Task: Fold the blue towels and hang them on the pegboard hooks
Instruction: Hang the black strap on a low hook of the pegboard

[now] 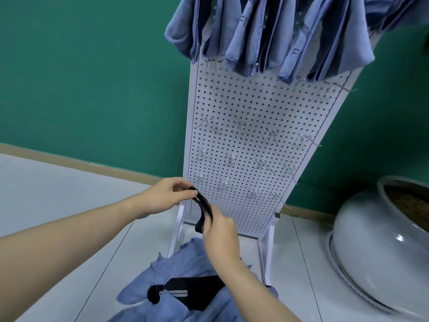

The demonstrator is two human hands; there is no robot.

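Green wall behind, pale tiled floor [58,205] below. Head view: white pegboard [250,145] stands on the floor w/ rows of bare metal hooks [239,126]; folded blue towels [267,38] hang along its top edge. Left hand [166,197] pinches one end of a black strap [204,210], right hand [220,231] grips the other end, strap arched btwn them at the pegboard's bottom-left corner. Loose blue towel pile [176,287] lies on the floor at bottom edge. Big white ceramic pot [371,240] at right.
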